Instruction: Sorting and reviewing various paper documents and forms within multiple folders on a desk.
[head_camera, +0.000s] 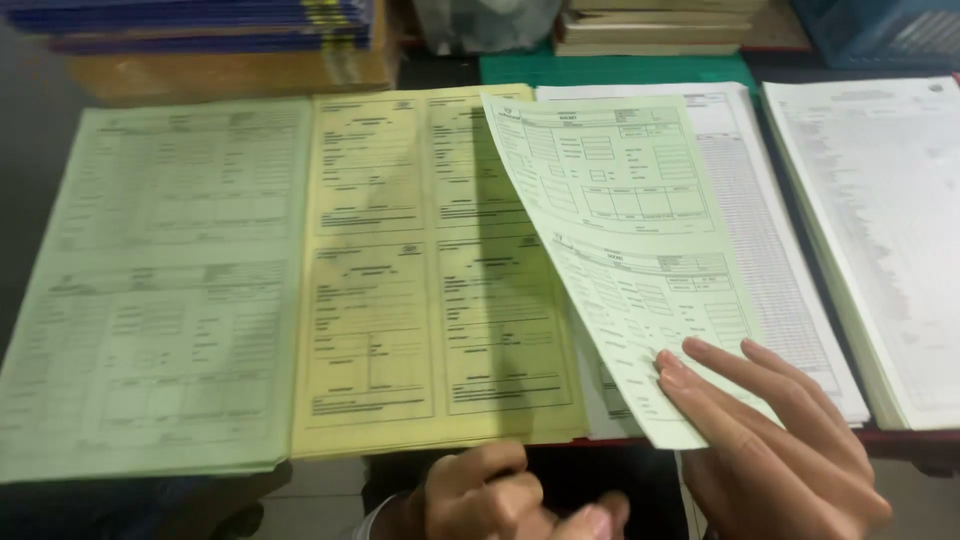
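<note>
My right hand (775, 455) holds the loose green form (620, 250) by its lower corner, tilted at centre frame above the yellow stack (430, 270). My left hand (500, 495) is curled shut, empty. Advice: support the sheet flat, avoid creasing. The table (600, 68) is crowded with paper stacks.

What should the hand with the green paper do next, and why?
Probably lay the light green sheet on the green stack at the far left. The right hand holds it tilted over the yellow stack, and only that stack matches its colour.
</note>
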